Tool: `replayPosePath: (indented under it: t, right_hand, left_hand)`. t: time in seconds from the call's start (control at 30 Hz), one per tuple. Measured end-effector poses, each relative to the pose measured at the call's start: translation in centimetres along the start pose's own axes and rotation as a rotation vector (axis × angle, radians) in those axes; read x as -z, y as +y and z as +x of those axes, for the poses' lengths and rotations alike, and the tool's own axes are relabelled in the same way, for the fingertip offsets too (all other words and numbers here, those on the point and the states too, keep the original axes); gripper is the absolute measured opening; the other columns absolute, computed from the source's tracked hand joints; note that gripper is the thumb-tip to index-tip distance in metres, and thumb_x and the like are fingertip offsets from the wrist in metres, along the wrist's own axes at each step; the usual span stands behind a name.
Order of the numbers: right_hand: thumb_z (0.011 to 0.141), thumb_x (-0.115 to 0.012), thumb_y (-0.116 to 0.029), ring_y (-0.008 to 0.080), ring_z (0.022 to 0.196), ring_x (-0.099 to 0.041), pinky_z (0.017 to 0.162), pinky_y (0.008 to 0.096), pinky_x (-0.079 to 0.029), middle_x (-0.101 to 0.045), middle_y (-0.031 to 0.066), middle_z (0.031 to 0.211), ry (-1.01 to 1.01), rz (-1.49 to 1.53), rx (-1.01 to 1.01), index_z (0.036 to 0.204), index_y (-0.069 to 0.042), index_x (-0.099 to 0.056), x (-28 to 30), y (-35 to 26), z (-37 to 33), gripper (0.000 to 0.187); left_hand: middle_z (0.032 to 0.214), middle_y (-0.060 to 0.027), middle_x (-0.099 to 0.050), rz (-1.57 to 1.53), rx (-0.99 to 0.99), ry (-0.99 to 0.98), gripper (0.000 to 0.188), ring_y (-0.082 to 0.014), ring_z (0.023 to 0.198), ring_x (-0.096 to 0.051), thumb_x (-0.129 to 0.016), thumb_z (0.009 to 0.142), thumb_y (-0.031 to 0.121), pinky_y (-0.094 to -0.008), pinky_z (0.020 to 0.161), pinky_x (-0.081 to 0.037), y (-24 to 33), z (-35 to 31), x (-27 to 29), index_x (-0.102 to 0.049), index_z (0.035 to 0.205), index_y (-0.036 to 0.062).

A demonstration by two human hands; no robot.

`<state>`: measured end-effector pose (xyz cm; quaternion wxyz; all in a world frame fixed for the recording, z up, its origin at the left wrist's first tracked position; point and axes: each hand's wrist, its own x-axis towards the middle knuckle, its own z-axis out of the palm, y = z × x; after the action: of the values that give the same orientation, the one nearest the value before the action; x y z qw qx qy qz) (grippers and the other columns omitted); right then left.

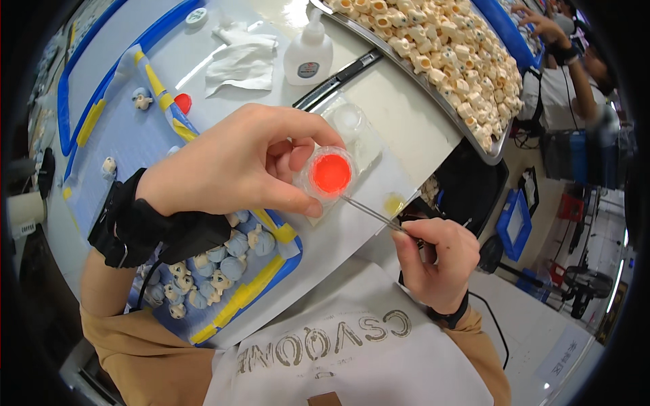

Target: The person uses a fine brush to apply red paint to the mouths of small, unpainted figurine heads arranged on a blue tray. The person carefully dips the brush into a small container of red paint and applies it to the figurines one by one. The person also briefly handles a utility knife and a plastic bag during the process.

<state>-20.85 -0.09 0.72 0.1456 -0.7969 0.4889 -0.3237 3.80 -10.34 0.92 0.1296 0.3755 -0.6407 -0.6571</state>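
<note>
My left hand (250, 159) grips a small clear round jar (331, 174) with bright orange-red contents between thumb and fingers. The jar's open mouth faces up. My right hand (437, 260) pinches a pair of thin metal tweezers (372, 212), their tips at the jar's lower right rim. Whether the tips reach inside I cannot tell. Under my left forearm, a tray edged in blue and yellow tape (233, 312) holds several small doll heads (233, 267) with pale blue caps.
A metal tray (493, 152) heaped with cream-coloured hollow doll parts (440, 57) stands at the far right. Beyond my left hand are a white squeeze bottle (309, 54), a crumpled white cloth (242, 62) and a red lid-like disc (183, 103). Another person (575, 88) works at the upper right.
</note>
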Motion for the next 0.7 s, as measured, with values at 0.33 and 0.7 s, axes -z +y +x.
replayPosePath:
  t: [0.33,0.7]
  right_hand:
    - [0.073,-0.074,-0.001,0.0166,0.044,-0.051,0.043,0.0274,-0.038,-0.056,0.0032,0.058,0.008,0.006,-0.007,0.082,-0.004,-0.059,0.4,-0.1,-0.2,0.018]
    - [0.073,-0.074,-0.002,0.0180,0.044,-0.052,0.042,0.0280,-0.038,-0.056,0.0036,0.058,-0.002,0.031,-0.022,0.081,-0.004,-0.059,0.2,0.3,-0.4,0.017]
  left_hand:
    - [0.080,0.0041,-0.060,0.037,0.059,0.082,0.034,0.0004,0.066,-0.053,-0.082,0.065,0.002,-0.0156,0.057,-0.044,0.4,0.2,-1.3,-0.059,0.090,0.0020]
    - [0.068,0.0054,-0.054,-0.030,0.057,0.108,0.028,0.0015,0.060,-0.047,-0.082,0.069,0.006,-0.0161,0.052,-0.038,-0.2,0.4,-1.6,-0.056,0.079,0.0021]
